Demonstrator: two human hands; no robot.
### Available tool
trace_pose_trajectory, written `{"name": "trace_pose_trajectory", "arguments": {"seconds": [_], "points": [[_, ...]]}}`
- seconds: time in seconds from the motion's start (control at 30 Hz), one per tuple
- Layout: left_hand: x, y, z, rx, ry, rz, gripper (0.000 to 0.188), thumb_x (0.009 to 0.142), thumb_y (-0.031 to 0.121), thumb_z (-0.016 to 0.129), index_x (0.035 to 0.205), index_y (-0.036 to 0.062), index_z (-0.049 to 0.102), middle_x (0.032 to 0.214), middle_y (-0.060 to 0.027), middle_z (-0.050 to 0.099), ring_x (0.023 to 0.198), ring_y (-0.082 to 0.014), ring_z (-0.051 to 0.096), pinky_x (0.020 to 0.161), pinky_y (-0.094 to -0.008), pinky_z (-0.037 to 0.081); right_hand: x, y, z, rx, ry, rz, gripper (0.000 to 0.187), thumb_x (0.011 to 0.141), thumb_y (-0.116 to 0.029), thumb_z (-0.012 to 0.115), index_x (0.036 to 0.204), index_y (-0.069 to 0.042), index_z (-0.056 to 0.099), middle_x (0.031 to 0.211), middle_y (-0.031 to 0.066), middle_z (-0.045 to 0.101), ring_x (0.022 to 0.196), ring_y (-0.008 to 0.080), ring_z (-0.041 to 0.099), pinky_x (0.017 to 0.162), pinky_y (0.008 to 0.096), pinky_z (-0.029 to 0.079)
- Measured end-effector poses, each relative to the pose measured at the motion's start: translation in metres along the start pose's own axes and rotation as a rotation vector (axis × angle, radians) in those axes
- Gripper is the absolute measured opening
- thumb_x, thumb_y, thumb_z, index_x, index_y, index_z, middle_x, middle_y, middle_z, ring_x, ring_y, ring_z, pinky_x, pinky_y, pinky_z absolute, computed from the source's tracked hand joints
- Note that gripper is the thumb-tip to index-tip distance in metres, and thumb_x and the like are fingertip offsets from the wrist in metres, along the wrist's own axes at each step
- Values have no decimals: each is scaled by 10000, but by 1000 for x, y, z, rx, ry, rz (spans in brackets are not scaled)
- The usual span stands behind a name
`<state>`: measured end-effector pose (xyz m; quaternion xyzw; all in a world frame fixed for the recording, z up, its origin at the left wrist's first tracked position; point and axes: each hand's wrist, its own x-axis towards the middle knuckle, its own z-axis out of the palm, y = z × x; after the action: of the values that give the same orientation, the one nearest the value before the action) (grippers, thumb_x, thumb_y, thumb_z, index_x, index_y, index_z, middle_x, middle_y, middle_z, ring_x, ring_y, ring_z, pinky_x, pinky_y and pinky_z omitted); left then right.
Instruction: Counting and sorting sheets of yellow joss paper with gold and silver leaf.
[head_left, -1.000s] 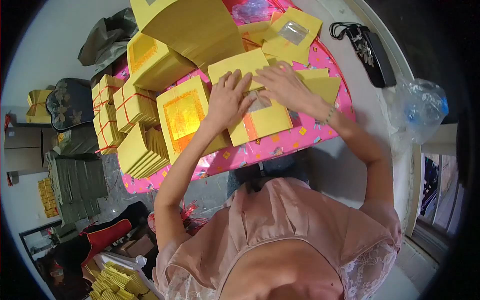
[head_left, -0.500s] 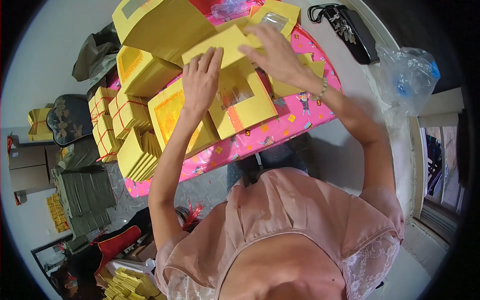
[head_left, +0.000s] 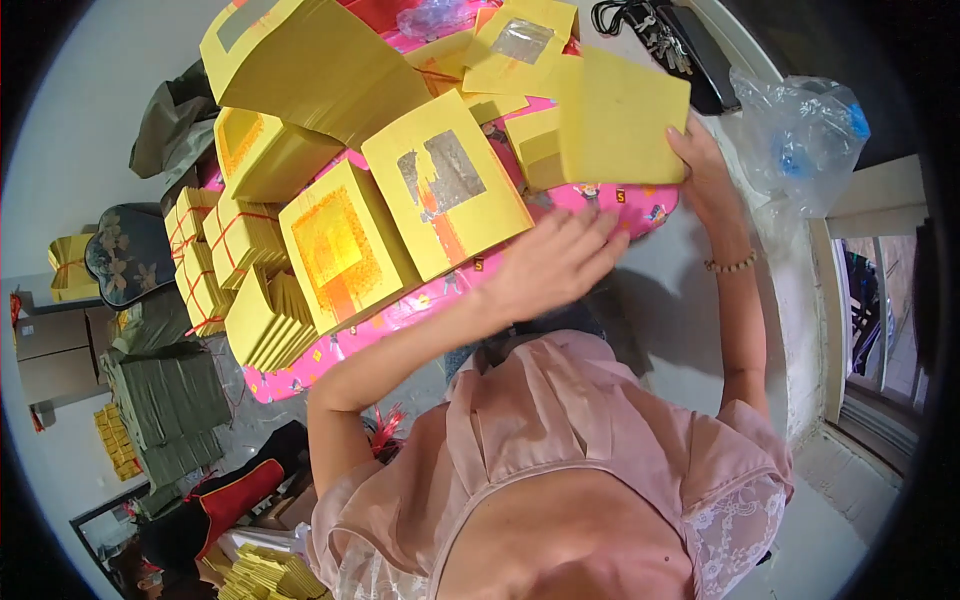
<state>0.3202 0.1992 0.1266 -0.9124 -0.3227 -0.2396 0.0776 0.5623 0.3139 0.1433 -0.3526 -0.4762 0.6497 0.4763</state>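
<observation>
The person is wearing a dusty-pink pleated fabric blouse [head_left: 545,420] with white floral-lace sleeve panels [head_left: 742,512] and a tan round-beaded bracelet [head_left: 732,265].

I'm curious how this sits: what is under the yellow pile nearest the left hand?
Pink tablecloth shows along the lower edge of the yellow pile; whatever lies directly beneath it is covered.

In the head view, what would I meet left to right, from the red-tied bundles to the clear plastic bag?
Red-tied yellow paper bundles, yellow paper stack with gold panel, yellow paper stack with silvery patch, yellow paper sheet, right hand, clear plastic bag.
</observation>
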Motion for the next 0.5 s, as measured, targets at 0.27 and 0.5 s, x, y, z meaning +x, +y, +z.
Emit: {"name": "trace_pose_trajectory", "arguments": {"seconds": [0.27,0.5], "points": [[1,25,103,-224,-58,-590,745,869,315,704,1425,-76,397,1465,-291,396,1353,-453,394,1106,-522,357,-4,45,-30,125,-102,80,483,1028,-142,536,1462,8,385,1344,108,588,1217,156,580,1033,310,463],[6,4,143,-85,-88,-712,729,927,477,603,1386,-66,446,1349,-284,468,1242,-437,453,1059,-516,371,54,126,-35,-181,-141,-8,339,1030,-143,529,1320,23,468,1243,107,632,1150,147,598,973,317,480]]}}
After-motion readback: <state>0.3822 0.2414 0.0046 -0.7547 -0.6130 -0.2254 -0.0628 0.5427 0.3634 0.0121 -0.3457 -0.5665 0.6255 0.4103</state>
